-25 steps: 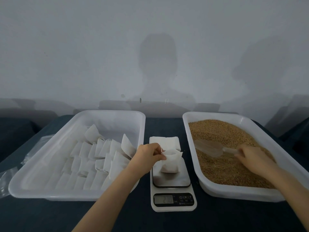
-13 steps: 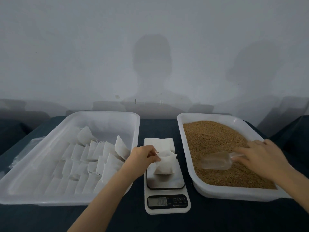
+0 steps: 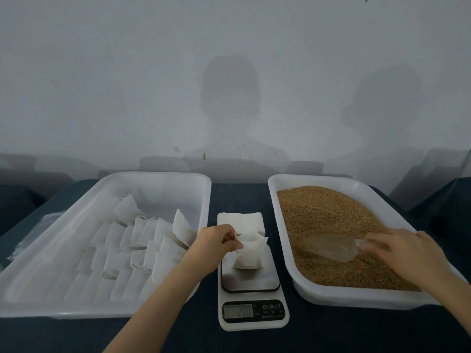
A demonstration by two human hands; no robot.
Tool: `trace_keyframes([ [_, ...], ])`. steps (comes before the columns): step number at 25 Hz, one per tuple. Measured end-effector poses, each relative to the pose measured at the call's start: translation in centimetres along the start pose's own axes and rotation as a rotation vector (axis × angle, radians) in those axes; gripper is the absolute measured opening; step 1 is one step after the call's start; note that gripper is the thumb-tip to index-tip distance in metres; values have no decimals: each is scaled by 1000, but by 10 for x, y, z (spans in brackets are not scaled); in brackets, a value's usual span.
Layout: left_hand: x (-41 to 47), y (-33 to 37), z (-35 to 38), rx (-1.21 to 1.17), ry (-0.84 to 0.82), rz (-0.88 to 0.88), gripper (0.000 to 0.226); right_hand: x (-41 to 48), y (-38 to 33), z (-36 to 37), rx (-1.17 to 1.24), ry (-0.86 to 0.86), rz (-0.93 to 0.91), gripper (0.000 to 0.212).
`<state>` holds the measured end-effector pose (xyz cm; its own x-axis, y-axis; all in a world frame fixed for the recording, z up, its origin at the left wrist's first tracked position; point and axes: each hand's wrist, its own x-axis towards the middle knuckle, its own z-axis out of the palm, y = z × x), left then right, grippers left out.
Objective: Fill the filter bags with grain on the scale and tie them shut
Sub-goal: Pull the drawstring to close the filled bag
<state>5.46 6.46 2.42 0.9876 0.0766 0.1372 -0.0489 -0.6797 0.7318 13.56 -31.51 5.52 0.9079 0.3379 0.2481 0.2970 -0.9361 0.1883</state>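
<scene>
The scale (image 3: pixel 251 296) sits in the middle of a dark cloth (image 3: pixel 239 197), and everything else is placed around it. On its steel platform stands one white filter bag (image 3: pixel 248 253), its mouth open and turned upward. The left hand (image 3: pixel 216 242) reaches in from the left of the scale and pinches the bag's top edge between thumb and curled fingers, holding the mouth up. The display (image 3: pixel 238 311) at the near end of the scale is lit, but its digits are too blurred to read.

Just behind the scale, touching its far edge, lies a flat stack of empty bags (image 3: pixel 240 221). To the left of the scale is a white tray (image 3: pixel 76 312) with rows of white bags (image 3: pixel 142 240) overlapping one another across its near half.

To the right of the scale is a second white tray (image 3: pixel 356 299) filled with brown grain (image 3: pixel 326 215). A clear plastic scoop (image 3: pixel 328 247) lies on the grain, its bowl pointing toward the scale. The right hand (image 3: pixel 407 253) is over the far-right side of that tray, its fingertips closed narrowly on the end of the scoop's handle; the hand is motion-blurred, so the exact finger placement cannot be told
</scene>
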Motion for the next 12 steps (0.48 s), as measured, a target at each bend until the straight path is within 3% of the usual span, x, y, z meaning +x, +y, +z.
trace_keyframes([
  [4,0,1,0,12,-1,3,12,-5,3,-10,110,-65,61,44],
  [9,0,-2,1,-18,1,8,9,-16,4,-9,536,-113,220,43],
  [12,0,-2,1,-12,5,17,8,-17,-2,-16,648,-103,234,45],
])
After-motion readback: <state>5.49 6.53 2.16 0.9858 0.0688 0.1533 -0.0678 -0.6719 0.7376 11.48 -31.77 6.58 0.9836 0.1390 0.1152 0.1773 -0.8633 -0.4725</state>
